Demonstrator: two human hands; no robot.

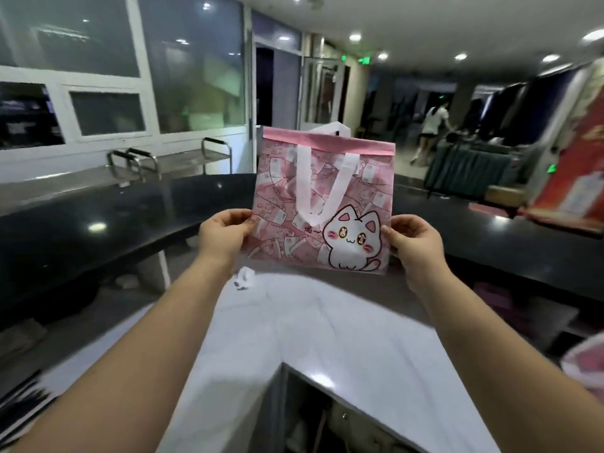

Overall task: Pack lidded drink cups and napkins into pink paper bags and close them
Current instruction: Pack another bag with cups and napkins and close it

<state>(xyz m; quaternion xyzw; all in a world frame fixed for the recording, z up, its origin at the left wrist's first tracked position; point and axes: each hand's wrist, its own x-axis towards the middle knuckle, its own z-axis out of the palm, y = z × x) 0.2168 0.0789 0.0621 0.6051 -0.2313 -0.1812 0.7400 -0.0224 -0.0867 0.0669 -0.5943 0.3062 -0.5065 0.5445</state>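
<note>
Holding the pink bag (287,197) upright in the air above the far end of the white counter (327,338), both hands grasp it by its side edges; the left hand (222,237) pinches the bag's left edge between thumb and curled fingers, and the right hand (415,240) pinches the right edge in the same way, each at the lower half of the bag; the bag is flat, its printed face turned toward the camera, with a white cat (353,240) drawn at the lower right and a white loop handle (304,188) hanging down the front from the plain pink band at the top; a second white handle peeks just above the top rim behind; whether anything is inside cannot be told; a small crumpled white scrap (243,278) lies at the far edge of the white counter, just below the left wrist; a blurred pink-and-white shape (585,364) shows at the right border near the right forearm; a dark glossy counter (98,223) curves across behind; metal rails (137,158) stand beyond it by the windows; a person (431,132) is far off at the right.
</note>
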